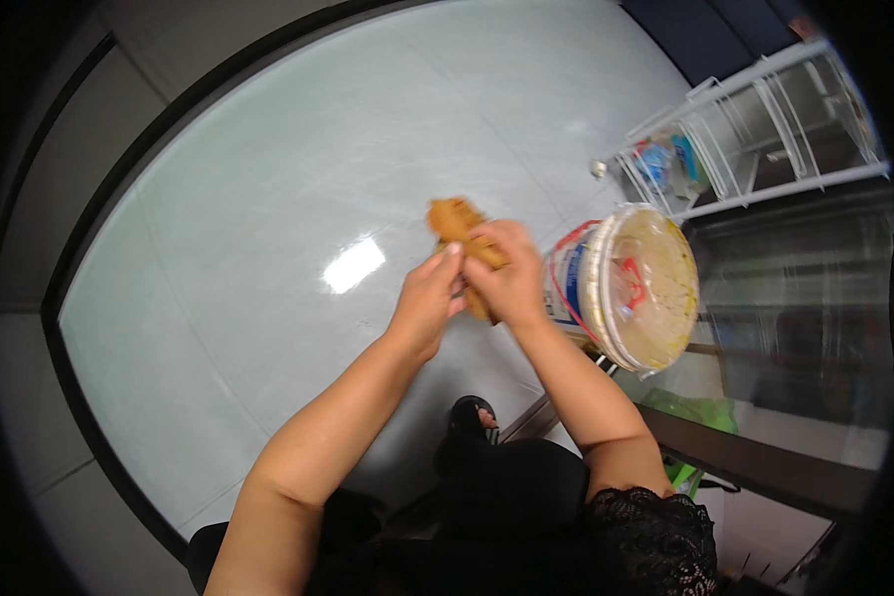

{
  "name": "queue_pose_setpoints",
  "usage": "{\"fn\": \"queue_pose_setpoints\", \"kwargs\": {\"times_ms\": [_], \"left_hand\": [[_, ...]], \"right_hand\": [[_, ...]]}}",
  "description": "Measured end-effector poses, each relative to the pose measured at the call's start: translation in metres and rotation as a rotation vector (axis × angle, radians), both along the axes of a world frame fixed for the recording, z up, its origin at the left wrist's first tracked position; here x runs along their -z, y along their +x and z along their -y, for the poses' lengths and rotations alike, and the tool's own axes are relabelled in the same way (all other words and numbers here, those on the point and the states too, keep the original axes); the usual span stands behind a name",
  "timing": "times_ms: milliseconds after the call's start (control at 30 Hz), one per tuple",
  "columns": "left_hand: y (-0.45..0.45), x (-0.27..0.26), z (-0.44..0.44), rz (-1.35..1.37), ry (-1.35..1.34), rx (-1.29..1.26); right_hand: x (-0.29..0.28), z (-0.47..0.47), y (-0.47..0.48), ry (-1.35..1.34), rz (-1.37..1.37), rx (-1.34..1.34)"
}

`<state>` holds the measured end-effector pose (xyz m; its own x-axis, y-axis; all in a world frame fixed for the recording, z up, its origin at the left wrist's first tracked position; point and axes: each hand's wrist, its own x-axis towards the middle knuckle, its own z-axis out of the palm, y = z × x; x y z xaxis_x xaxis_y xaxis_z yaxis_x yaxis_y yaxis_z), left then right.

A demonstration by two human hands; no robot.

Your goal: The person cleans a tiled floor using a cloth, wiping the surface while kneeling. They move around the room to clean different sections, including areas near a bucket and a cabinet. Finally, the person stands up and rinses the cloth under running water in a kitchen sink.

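Both my hands meet in the middle of the view, over the tiled floor. Between them is a crumpled orange-brown piece, apparently a cloth point(453, 216), blurred and partly hidden by my fingers. My left hand point(426, 294) pinches its near side, thumb pointing up. From the other side my right hand point(512, 276) grips it, fingers curled over the top. One end sticks out above the hands, and another part hangs below them. Just right of my right hand stands a white plastic bucket point(566, 279) with a red handle and a stained translucent lid point(659, 290).
A white wire rack point(749, 190) holding plastic packages point(663, 164) stands at upper right. Beneath the bucket side runs a dark-edged glass unit point(797, 298) with a green bag point(689, 410). The glossy tile floor point(268, 186) has a dark border. My sandalled foot point(475, 419) is below.
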<state>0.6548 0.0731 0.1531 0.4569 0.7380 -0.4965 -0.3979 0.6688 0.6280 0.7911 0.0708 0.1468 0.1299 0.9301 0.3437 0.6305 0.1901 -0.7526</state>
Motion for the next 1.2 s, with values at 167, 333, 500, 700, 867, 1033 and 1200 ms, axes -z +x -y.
{"fn": "queue_pose_setpoints", "kwargs": {"times_ms": [167, 333, 500, 700, 867, 1033, 1200], "left_hand": [[0.083, -0.068, -0.009, 0.181, 0.289, 0.322], [0.144, -0.053, -0.008, 0.114, 0.258, 0.532], [0.163, -0.042, 0.011, 0.136, 0.169, 0.548], [0.148, -0.028, 0.008, 0.198, 0.133, 0.506], [0.138, -0.030, 0.006, 0.181, 0.126, 0.488], [0.127, -0.025, 0.003, 0.197, 0.127, 0.479], [0.111, -0.026, 0.006, 0.137, 0.108, 0.426]], "right_hand": [[-0.122, 0.039, 0.111, 0.232, 0.133, 0.441], [-0.120, 0.059, 0.185, 0.186, 0.467, 0.714], [-0.090, 0.062, 0.213, 0.063, 0.520, 0.834], [-0.097, 0.051, 0.194, 0.176, 0.671, 0.935], [-0.094, 0.049, 0.189, 0.176, 0.684, 0.972], [-0.100, 0.052, 0.191, 0.302, 0.719, 1.006], [-0.094, 0.051, 0.207, 0.189, 0.733, 0.982]]}}
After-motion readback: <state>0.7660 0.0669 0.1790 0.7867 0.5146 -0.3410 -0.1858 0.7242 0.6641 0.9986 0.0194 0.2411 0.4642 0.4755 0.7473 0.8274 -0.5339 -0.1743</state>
